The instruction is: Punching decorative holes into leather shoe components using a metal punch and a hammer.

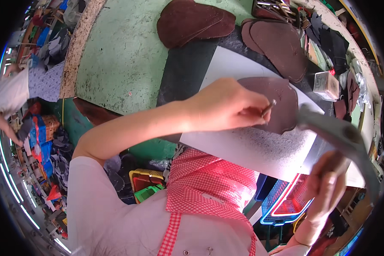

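My left hand [226, 106] reaches across from the left and pinches a thin silver pen-like tool [269, 107]. Its tip touches a dark brown leather piece [281, 104] that lies flat on a pale grey sheet [251, 149] on the green workbench [119, 55]. My right hand [328, 183], low at the right, grips the lower end of a long curved grey strip [333, 130]. The strip's upper end rests against the right edge of the leather piece.
Two stacks of brown leather pieces [192, 21] [277, 42] lie at the back of the bench. A small metal block [326, 84] stands at the right, with black scraps [328, 38] behind it. Coloured baskets [286, 205] sit below the bench. Another person [25, 89] works at far left.
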{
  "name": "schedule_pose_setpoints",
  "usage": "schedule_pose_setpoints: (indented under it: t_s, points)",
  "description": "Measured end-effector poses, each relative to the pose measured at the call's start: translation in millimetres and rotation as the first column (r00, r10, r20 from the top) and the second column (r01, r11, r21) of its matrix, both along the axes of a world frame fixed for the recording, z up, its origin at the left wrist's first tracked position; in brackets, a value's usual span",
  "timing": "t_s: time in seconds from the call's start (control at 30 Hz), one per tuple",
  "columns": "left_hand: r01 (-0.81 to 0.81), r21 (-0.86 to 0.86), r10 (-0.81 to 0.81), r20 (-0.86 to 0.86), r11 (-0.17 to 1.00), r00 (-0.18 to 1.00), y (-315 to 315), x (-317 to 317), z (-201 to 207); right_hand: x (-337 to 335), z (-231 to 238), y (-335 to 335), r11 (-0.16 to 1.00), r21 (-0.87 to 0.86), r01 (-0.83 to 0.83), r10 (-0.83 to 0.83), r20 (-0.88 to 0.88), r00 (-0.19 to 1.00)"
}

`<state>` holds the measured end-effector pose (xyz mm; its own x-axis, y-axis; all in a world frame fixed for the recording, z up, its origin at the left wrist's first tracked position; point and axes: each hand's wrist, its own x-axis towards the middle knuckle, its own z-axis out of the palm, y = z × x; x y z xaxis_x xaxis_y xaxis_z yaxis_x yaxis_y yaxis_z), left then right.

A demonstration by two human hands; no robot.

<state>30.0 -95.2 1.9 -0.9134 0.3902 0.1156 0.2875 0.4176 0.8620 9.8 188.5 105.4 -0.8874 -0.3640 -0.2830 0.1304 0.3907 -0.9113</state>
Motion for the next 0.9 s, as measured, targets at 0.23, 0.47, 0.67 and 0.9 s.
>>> schedule_pose_setpoints:
  t_s: [0.23, 0.47, 0.67, 0.9]
  points:
    - [0.014, -0.123, -0.048, -0.273, 0.992, 0.961, 5, 4, 1, 22, -4, 29, 1.000, -0.005, -0.018, 0.017, -0.097, 0.995]
    - [0.047, 0.140, -0.061, 0.097, 0.989, 0.993, -6, -4, -1, -35, 29, 26, 0.951, -0.122, -0.284, 0.303, 0.186, 0.935]
    - [0.053, -0.035, -0.056, -0.116, 0.998, 0.992, -3, 1, 4, 11, 26, 31, 0.967, 0.097, -0.236, 0.214, 0.191, 0.958]
    - [0.004, 0.113, -0.007, 0.025, 0.994, 1.000, -13, 0, -9, 23, -2, -27, 0.996, -0.083, 0.020, -0.037, -0.202, 0.979]
